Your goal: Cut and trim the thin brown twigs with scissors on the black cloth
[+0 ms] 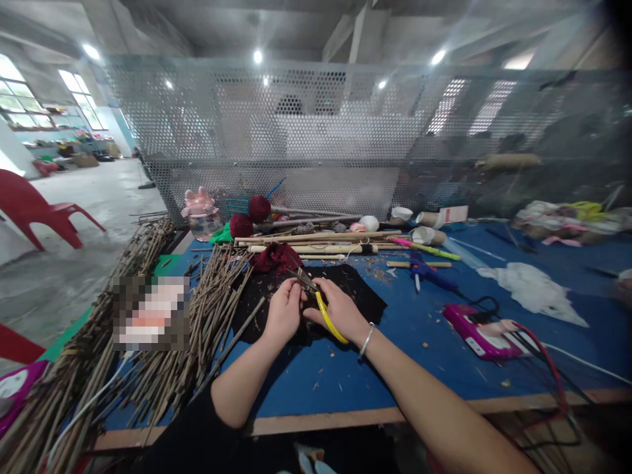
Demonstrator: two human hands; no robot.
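My right hand [340, 308] is closed round a pair of cutters with yellow handles [326, 316], whose dark jaws point up and left toward a thin stick. My left hand [285, 308] is closed beside the jaws, pinching something small that I cannot make out. Both hands hover over a black cloth [360, 296] spread on the blue table [405, 368]. A dark red piece of fabric [276, 257] lies just beyond the hands. A silver bracelet sits on my right wrist.
A big heap of thin brown sticks [148, 355] covers the table's left side. Wooden rods, dark red balls [259, 208] and cups lie at the back before a perforated metal screen [316, 131]. A pink glue gun [474, 329] with cables and white plastic [533, 289] lie to the right.
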